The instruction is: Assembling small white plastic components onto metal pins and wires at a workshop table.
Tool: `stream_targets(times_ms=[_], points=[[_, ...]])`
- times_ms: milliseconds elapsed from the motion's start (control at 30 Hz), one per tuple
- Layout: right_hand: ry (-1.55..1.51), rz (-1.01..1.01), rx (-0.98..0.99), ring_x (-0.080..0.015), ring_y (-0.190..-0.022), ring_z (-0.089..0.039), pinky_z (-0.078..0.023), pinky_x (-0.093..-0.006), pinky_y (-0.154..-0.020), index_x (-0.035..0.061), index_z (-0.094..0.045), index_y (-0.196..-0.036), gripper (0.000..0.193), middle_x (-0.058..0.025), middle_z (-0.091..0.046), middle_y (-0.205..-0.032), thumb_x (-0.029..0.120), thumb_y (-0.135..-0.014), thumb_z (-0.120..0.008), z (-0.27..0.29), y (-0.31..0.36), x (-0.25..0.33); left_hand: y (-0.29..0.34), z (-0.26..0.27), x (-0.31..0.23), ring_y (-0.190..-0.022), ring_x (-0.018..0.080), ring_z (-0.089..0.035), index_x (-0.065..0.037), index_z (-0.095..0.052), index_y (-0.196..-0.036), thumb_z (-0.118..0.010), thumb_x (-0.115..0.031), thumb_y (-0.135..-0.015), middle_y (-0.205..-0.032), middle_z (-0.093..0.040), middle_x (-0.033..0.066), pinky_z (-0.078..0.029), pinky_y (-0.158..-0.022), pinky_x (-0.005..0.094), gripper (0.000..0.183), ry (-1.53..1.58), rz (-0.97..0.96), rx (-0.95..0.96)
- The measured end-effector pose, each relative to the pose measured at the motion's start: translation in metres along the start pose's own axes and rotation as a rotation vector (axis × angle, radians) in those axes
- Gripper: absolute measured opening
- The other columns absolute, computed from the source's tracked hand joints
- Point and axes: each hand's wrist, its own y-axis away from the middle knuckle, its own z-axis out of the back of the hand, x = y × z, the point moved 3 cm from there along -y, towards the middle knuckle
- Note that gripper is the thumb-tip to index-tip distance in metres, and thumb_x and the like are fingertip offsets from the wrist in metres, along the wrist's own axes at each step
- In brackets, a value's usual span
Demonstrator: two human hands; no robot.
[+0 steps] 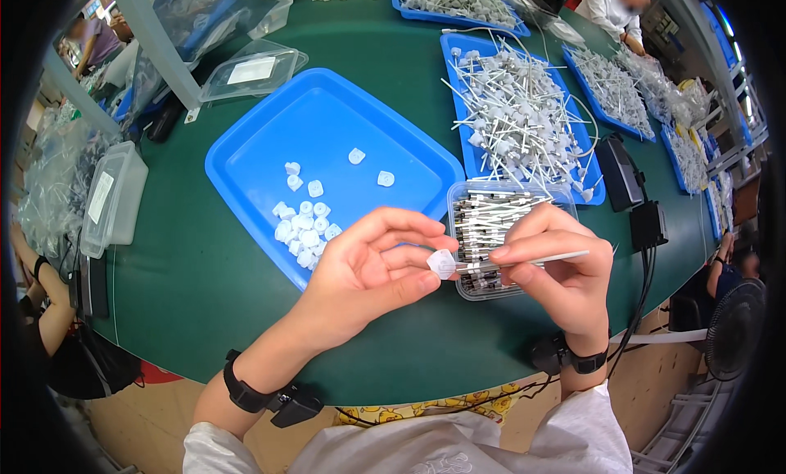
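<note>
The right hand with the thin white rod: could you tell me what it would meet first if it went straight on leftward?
The right hand points its thin white rod left; first it would meet the small translucent plastic cap pinched in the left hand, apparently already touching.

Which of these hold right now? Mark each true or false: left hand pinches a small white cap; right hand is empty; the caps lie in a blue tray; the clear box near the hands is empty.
1. The left hand pinches a small white cap. True.
2. The right hand is empty. False: it holds a thin white stick at the cap.
3. Loose white caps lie in the blue tray. True.
4. The clear box near the hands is empty. False: it holds many thin metal-tipped pieces.
</note>
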Motion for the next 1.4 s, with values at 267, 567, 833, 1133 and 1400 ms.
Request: stream_targets(times_ms=[267,567,833,1133,1400], points=[[0.197,0.171,0.065,-0.0184,-0.065,-0.057,-0.044,-0.0259,-0.056,-0.0003,-0.064,-0.083,0.021,-0.0103,-0.060,-0.075,-0.005,-0.063,-0.065,-0.005,-0.003,0.007,0.001,-0.001,0.000,-0.094,0.0173,-0.054,0.001,-0.045,-0.103,-0.059,0.007,-0.072,-0.103,-0.051,0.0120,-0.045,-0.080,0.0286,0.035,-0.012,-0.045,0.041],[0.121,0.209,0.074,-0.0201,-0.066,-0.059,-0.045,-0.0270,-0.057,-0.0034,-0.061,-0.083,0.020,-0.0115,-0.063,-0.076,-0.006,-0.063,-0.065,-0.004,-0.001,0.008,0.001,0.003,0.001,-0.070,0.0144,-0.050,0.000,-0.053,-0.093,-0.058,-0.001,-0.077,-0.094,-0.047,0.0074,-0.042,-0.064,0.0257,0.017,-0.092,-0.104,0.021],[0.116,0.239,0.109,-0.0220,-0.067,-0.059,-0.045,-0.0285,-0.058,-0.0042,-0.058,-0.085,0.020,-0.0123,-0.062,-0.079,-0.006,-0.065,-0.064,-0.006,0.003,0.008,0.002,0.007,0.002,-0.070,0.0155,-0.053,-0.001,-0.051,-0.097,-0.059,-0.010,-0.078,-0.096,-0.056,0.0133,-0.044,-0.068,0.0278,0.023,-0.029,-0.068,-0.013],[0.198,0.306,0.110,-0.0232,-0.066,-0.059,-0.045,-0.0302,-0.057,-0.0058,-0.057,-0.088,0.026,-0.0130,-0.061,-0.080,-0.009,-0.063,-0.063,-0.010,0.005,0.014,0.003,-0.004,0.000,-0.087,0.0225,-0.057,0.004,-0.048,-0.102,-0.054,-0.008,-0.081,-0.102,-0.054,0.0179,-0.045,-0.080,0.0368,0.025,0.020,0.022,0.056],[0.302,0.390,0.120,-0.0222,-0.064,-0.058,-0.045,-0.0299,-0.057,-0.0054,-0.058,-0.088,0.031,-0.0123,-0.060,-0.079,-0.007,-0.059,-0.066,-0.012,0.006,0.016,0.003,-0.006,0.001,-0.089,0.0241,-0.057,0.005,-0.049,-0.100,-0.057,-0.005,-0.078,-0.100,-0.052,0.0189,-0.047,-0.077,0.0349,0.025,0.030,0.009,0.111]])
